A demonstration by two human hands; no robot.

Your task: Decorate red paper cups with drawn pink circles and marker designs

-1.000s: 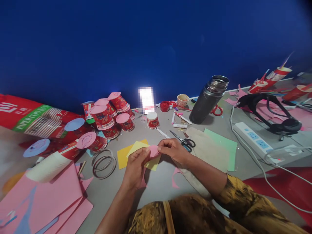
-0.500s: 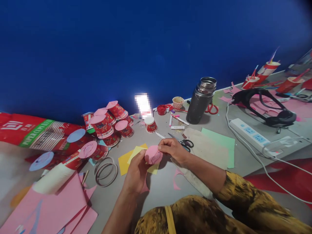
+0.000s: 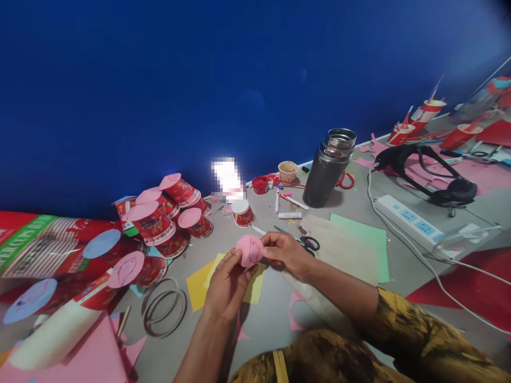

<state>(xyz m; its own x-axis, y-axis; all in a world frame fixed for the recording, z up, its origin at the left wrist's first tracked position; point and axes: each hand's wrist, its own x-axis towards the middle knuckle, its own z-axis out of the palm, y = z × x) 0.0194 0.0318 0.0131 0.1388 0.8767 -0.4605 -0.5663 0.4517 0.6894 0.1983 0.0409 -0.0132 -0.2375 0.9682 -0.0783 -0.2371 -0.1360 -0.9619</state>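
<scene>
Between both hands I hold a pink paper disc (image 3: pixel 248 252) with a drawing on its face. My left hand (image 3: pixel 227 282) grips its lower left edge between thumb and fingers. From the right, my right hand (image 3: pixel 288 252) pinches the disc's other edge. Beneath them lie yellow paper sheets (image 3: pixel 197 287). A pair of black-handled scissors (image 3: pixel 310 244) rests just beyond my right hand. Past the hands stands a red paper cup (image 3: pixel 244 215) with a white top. Whether anything sits behind the disc is hidden.
Red cups with pink discs (image 3: pixel 147 218) cluster at the left, near bangles (image 3: pixel 163 308). A dark flask (image 3: pixel 329 167), markers (image 3: pixel 290 215) and green paper (image 3: pixel 359 229) lie beyond. At right are a power strip (image 3: pixel 409 218), cables and a black headset (image 3: pixel 427 170).
The view has shifted slightly, moving the left-hand cups further left. The pink disc has turned a little in my hands, and its drawing faces me more. Both hands still hold it.
</scene>
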